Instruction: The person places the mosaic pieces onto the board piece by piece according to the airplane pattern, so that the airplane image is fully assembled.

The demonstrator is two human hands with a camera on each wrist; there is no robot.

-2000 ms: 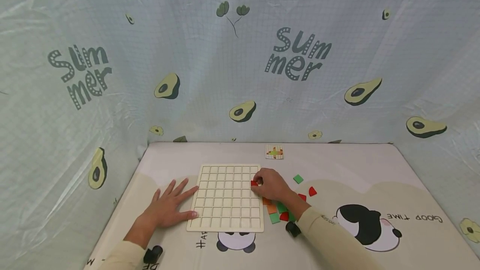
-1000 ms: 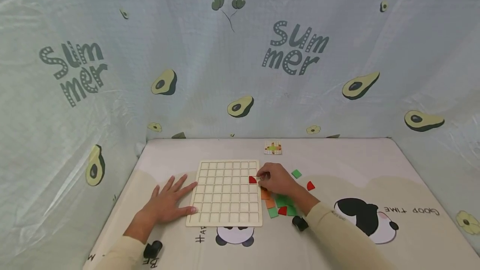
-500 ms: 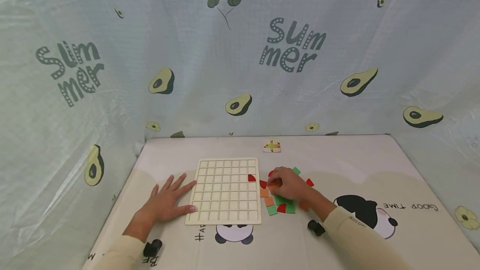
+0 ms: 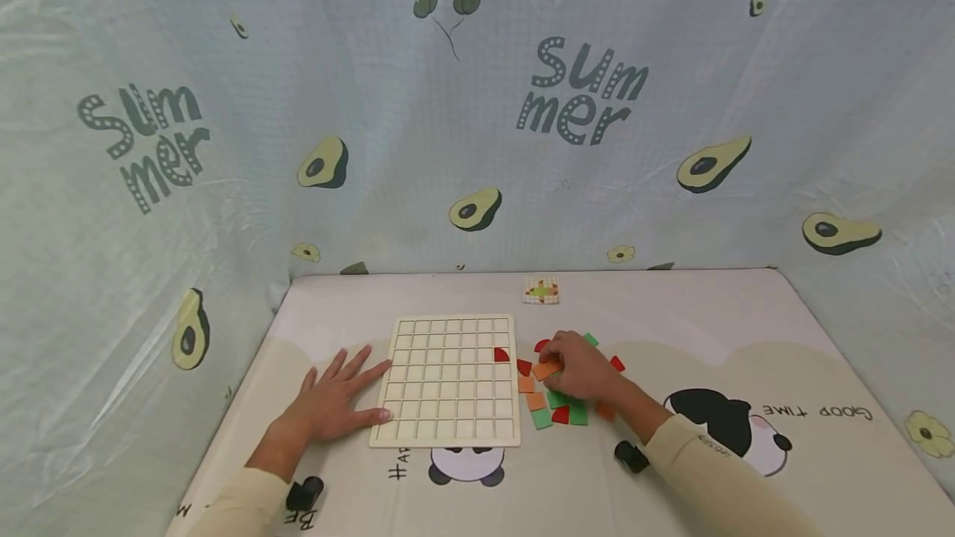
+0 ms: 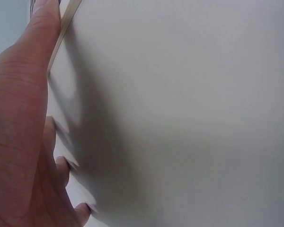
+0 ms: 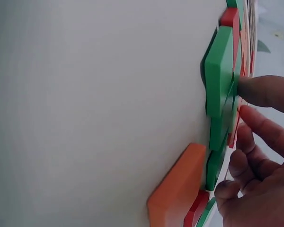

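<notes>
A pale square grid board (image 4: 440, 404) lies on the table, with one red quarter-round tile (image 4: 501, 355) in a cell near its right edge. My left hand (image 4: 336, 404) lies flat beside it, fingers spread, index finger and thumb (image 5: 35, 52) touching the board's left border. To the right of the board, my right hand (image 4: 585, 367) pinches an orange square tile (image 4: 545, 370) between thumb and fingers, low over a loose group of tiles. In the right wrist view, green tiles (image 6: 220, 71) partly hide the fingertips' contact with that tile.
Around the right hand lie several loose tiles: a green one (image 4: 541, 418), a red one (image 4: 561, 414), an orange one (image 4: 605, 411) and another red one (image 4: 617, 363). A small pattern card (image 4: 540, 290) lies behind the board. Patterned curtains (image 4: 477, 123) enclose the table.
The right hand placed the red tile in the board's cell, let go, and moved right to the loose tiles, where it took hold of an orange one. The left hand stayed at the board's edge.
</notes>
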